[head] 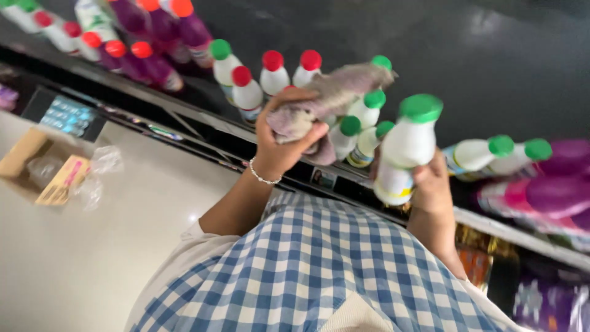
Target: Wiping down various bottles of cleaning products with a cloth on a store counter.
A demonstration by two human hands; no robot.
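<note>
Grey cloth (326, 101) hiding bottles (362, 123), blurred shelf (203, 120)

The cloth (326, 98) hid bottles behind the left hand's fingers (307, 136); the right fingers (430, 175) covered the bottle's (402, 150) label, motion blur smearing it.

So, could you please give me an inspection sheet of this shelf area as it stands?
Surface: dark shelf carrying rows of bottles.
Job's things: white bottle with green cap held in the right hand; greyish cloth bunched in the left hand.
Clutter: open cardboard box and clear plastic wrap on the pale floor.
Hands: both closed on their items; beaded bracelet on the left wrist.
Cables: nothing seen.
Surroundings: red-capped white bottles, purple bottles, more green-capped bottles lying on the shelf.
</note>
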